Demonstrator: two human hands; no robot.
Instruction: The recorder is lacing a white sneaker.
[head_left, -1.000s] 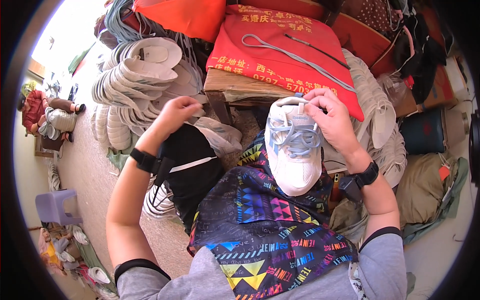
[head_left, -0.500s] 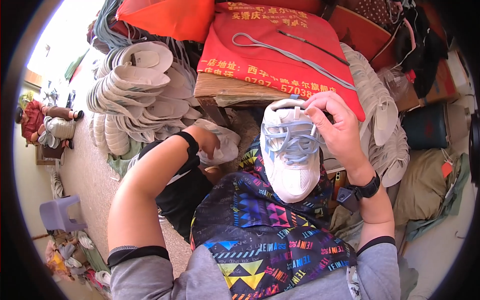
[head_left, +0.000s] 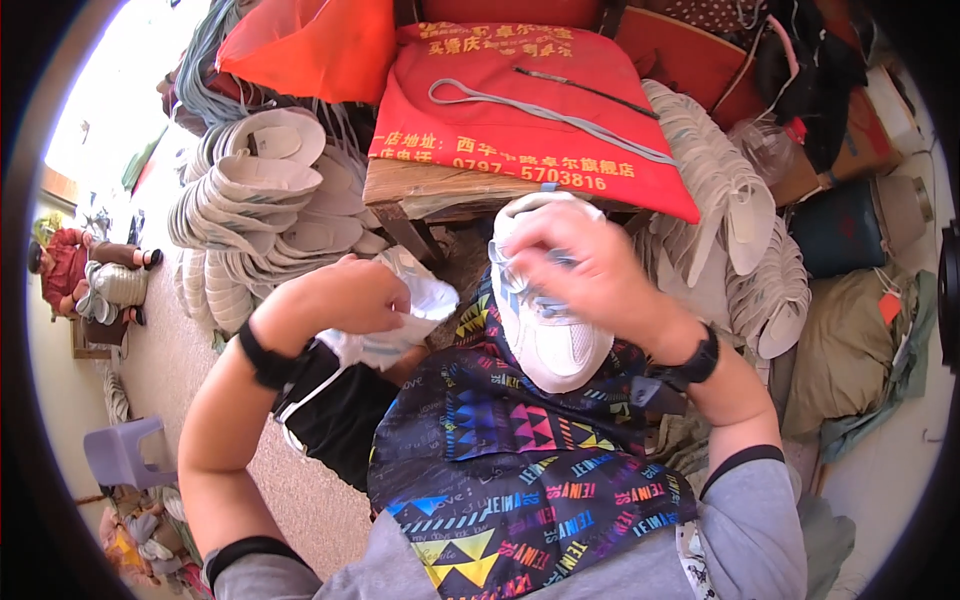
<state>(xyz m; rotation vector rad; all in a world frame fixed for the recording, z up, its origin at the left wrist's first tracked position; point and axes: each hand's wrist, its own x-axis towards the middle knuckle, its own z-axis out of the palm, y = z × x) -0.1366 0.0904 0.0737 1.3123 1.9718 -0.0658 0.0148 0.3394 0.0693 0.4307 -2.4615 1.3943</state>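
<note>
My left hand (head_left: 362, 292) is closed on a white shoe upper (head_left: 430, 297) with a pale lining, held beside my left knee. A thin white cord trails below that hand. On my lap, upon the dark patterned apron (head_left: 520, 440), rests a white sneaker (head_left: 562, 355) with its toe toward me. Light blue laces run across its front. My right hand (head_left: 580, 260) is over the sneaker's laces and tongue. Its fingers are smeared by motion, so I cannot make out whether they grip a lace.
Ahead stands a wooden stool (head_left: 410, 188) under a red cloth bag (head_left: 500, 120), with a grey lace (head_left: 560, 117) and a thin dark tool (head_left: 590, 92) on it. Stacked white shoe uppers (head_left: 240, 200) lie left, more (head_left: 735, 200) right. A person (head_left: 75, 270) sits far left, near a purple stool (head_left: 128, 450).
My left hand has drawn the white upper up and nearer to me. My right hand has moved left, from the sneaker's collar across its laces. The view has shifted slightly.
</note>
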